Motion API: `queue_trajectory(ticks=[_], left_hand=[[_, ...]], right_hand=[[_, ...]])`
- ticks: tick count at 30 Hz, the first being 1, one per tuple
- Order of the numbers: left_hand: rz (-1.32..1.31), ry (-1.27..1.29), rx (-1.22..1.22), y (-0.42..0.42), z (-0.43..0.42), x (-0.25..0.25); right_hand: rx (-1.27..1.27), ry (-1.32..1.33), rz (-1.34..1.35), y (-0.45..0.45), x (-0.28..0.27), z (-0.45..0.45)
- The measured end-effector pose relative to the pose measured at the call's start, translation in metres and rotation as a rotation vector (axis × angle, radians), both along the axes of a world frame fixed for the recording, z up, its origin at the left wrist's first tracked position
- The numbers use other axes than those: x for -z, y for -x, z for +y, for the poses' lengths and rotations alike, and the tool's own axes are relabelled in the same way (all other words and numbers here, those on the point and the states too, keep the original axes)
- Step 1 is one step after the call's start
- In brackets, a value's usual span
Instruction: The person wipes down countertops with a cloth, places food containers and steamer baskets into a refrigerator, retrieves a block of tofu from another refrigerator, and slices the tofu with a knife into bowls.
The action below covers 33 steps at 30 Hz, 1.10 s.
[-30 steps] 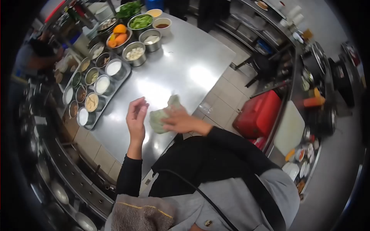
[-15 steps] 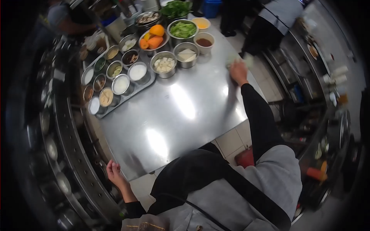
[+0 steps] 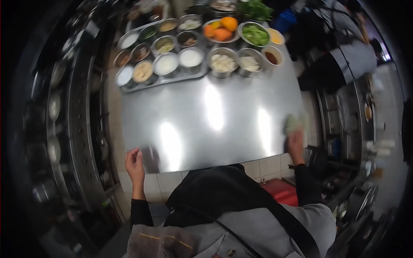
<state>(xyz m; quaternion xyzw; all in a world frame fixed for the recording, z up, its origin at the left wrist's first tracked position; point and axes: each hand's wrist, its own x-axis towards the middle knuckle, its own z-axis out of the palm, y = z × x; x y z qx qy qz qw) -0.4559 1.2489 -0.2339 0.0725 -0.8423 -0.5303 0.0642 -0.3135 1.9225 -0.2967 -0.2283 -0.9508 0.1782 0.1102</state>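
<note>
One pale green cloth (image 3: 292,123) at the right edge of the table (image 3: 193,112), apparently mid-wipe, under the right hand (image 3: 295,145), grip blurred; further strokes call for even pressure; left hand (image 3: 135,164) half-open, empty.

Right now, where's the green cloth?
In the head view, the green cloth is under the right hand, at the table's right edge.

Green cloth (image 3: 292,124): blurred, partly covered by the right hand (image 3: 295,142).
Mushroom bowl (image 3: 223,6), beyond the oranges (image 3: 228,24): cut off by the top edge.
Left of the oranges, small bowls' contents: too soft to name.
</note>
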Motion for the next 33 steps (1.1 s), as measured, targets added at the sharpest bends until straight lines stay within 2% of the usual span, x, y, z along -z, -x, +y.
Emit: queue_trajectory(ticks=[2,5,7,9,10,12,13,15,16,17,18,19,20,21,22,24,25,26,27,28,29,30,32,33], left_hand=[[-0.04,-0.046,-0.107,-0.01,-0.014,-0.004],[-0.034,-0.111,-0.17,-0.029,-0.036,-0.002],[-0.023,-0.165,-0.161,-0.039,-0.04,0.003],[-0.032,-0.21,-0.163,-0.051,-0.042,0.003],[-0.032,-0.226,-0.17,-0.058,-0.041,0.002],[-0.022,-0.264,-0.162,-0.069,-0.038,-0.004],[-0.047,-0.292,-0.18,-0.075,-0.038,-0.005],[-0.06,-0.279,-0.156,-0.089,-0.046,0.0],[-0.041,-0.238,-0.141,-0.093,-0.051,0.007],[-0.045,-0.276,-0.144,-0.095,-0.053,0.013],[-0.057,-0.302,-0.158,-0.099,-0.058,0.017],[-0.056,-0.302,-0.163,-0.1,-0.064,0.019],[-0.054,-0.305,-0.172,-0.101,-0.068,0.02],[-0.054,-0.276,-0.181,-0.101,-0.073,0.02],[-0.043,-0.254,-0.193,-0.097,-0.076,0.023],[-0.012,-0.234,-0.169,-0.089,-0.091,0.05],[-0.005,-0.276,-0.158,-0.075,-0.073,0.046],[-0.009,-0.304,-0.149,-0.067,-0.061,0.038],[-0.017,-0.32,-0.137,-0.059,-0.05,0.031],[-0.003,-0.296,-0.102,-0.045,-0.029,0.027],[0.044,-0.254,0.001,-0.025,-0.012,0.032],[0.08,-0.203,0.089,-0.011,0.005,0.039],[0.06,-0.159,0.225,0.007,0.066,0.009],[0.123,-0.159,0.268,0.015,0.093,0.007]], right_hand=[[0.184,-0.339,-0.019,0.03,0.032,0.013],[-0.067,-0.24,-0.185,0.116,0.044,-0.105],[-0.314,-0.305,0.275,0.19,0.055,-0.225],[-0.484,-0.017,0.323,0.26,0.041,-0.346],[-0.512,-0.051,0.468,0.289,0.04,-0.407],[-0.683,-0.163,0.534,0.33,0.041,-0.51],[-0.799,0.026,0.402,0.334,0.044,-0.555],[-1.041,0.284,0.614,0.299,0.059,-0.621],[-1.224,0.284,0.568,0.263,0.045,-0.628],[-1.433,0.169,0.161,0.226,0.008,-0.616],[-1.383,0.46,0.107,0.186,0.003,-0.601],[-1.592,0.142,0.414,0.156,0.003,-0.568],[-1.605,0.198,0.421,0.131,0.0,-0.53],[-1.574,0.193,0.299,0.11,-0.001,-0.479],[-1.451,0.214,0.216,0.091,-0.02,-0.42],[-1.073,0.189,0.189,0.048,-0.017,-0.294],[-0.895,0.09,0.125,0.024,0.003,-0.222],[-0.576,0.015,0.243,-0.004,-0.011,-0.169],[-0.38,0.064,0.119,-0.039,0.004,-0.097],[-0.123,0.041,0.225,-0.059,-0.006,-0.049],[0.087,-0.293,0.223,-0.078,0.015,0.015],[0.304,-0.253,-0.041,-0.101,0.03,0.08],[0.576,-0.145,0.063,-0.091,-0.013,0.11],[0.49,-0.059,0.105,-0.081,-0.029,0.102]])
